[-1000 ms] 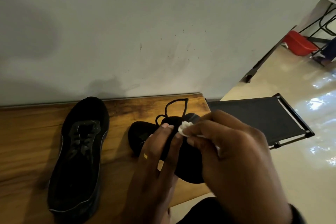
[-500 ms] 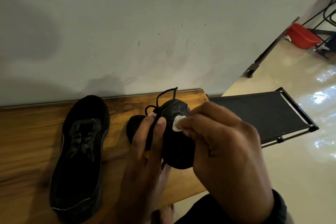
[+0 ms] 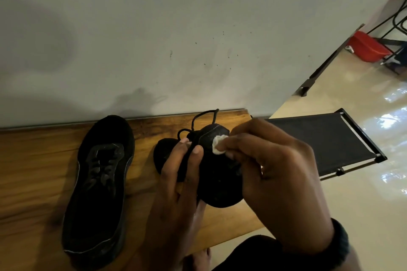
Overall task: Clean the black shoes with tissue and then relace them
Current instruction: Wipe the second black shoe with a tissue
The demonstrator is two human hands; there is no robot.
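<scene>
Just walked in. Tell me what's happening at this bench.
A person is cleaning a black shoe. The left hand grips it at the wooden bench. The right hand pinches a white tissue wad against it. Its lace is loose. The other shoe lies on the bench to the left, untouched.

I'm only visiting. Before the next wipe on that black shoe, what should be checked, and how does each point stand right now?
1. The tissue is pinched by the right hand: ok.
2. The tissue touches the held shoe: ok.
3. The left hand holds that shoe: ok.
4. The loose lace lies away from the tissue: ok.
5. The tissue's wiping side is clean enough: cannot tell.
6. The second shoe lies on the wooden table, apart from both hands: ok.
</scene>
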